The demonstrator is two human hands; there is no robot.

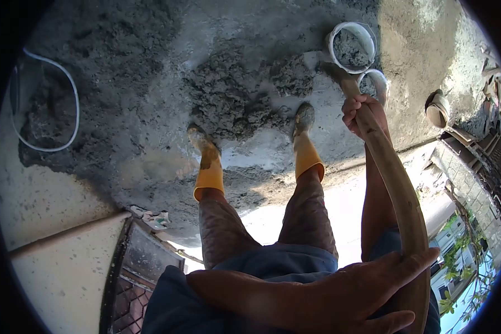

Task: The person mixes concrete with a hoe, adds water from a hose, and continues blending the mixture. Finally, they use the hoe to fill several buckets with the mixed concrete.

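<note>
My right hand is closed around the lower wooden handle of a shovel. Farther up the curved handle, my left hand lies across the wood with its visible fingers stretched and spread. Wet grey mortar covers the shovel's head, whose outline is hard to make out. Beside it sits a larger heap of mortar, in front of my boots. Just right of the shovel's head stands a white bucket with grey mix inside. A second white bucket is partly hidden behind my right hand.
My yellow boots stand on the wet, mortar-smeared ground. A pale hose or cable loop lies at left. Toward the right are another container and stacked scrap. A dark metal door or gate is at lower left.
</note>
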